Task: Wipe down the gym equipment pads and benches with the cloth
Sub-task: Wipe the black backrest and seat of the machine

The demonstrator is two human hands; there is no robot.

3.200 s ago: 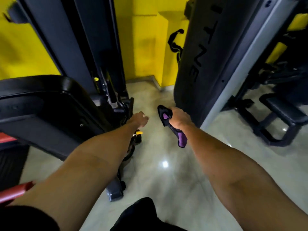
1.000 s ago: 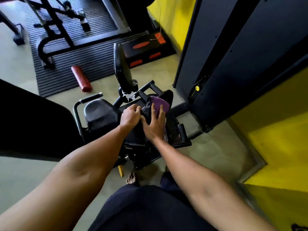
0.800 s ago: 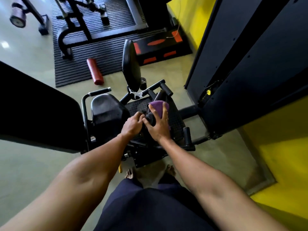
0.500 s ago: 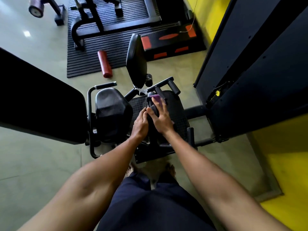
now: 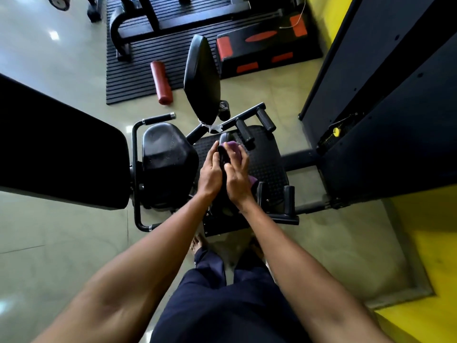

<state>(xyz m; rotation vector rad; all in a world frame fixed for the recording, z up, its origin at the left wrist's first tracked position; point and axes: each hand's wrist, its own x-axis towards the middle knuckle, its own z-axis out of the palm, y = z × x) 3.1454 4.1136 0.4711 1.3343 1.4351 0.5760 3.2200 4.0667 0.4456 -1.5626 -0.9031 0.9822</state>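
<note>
The person stood over a low machine with both hands closed in on a narrow pad (image 5: 223, 142) that rose between the seat pad (image 5: 168, 157) and the studded footplate (image 5: 268, 157). The left hand (image 5: 210, 174) cupped the pad's left side, fingers curled round it as a brace. The right hand (image 5: 238, 178) wrapped the purple cloth (image 5: 233, 146) over the pad's right side, fingers curved across the fabric and thumb tucked toward the middle; a corner of cloth poked out below the palm. The step in hand looked to be wiping this one pad. To do it well, the bracing hand should probably hold the pad from turning while the cloth hand draws along its full length in overlapping strokes, then shifts round to reach the side facing away, which could not be seen from above. Firm, even pressure would matter more than speed, and a bunched cloth would likely skip patches, so it should lie flat under the fingers. The seat pad and the tall back pad (image 5: 201, 78) beyond appeared yet to be wiped.
</note>
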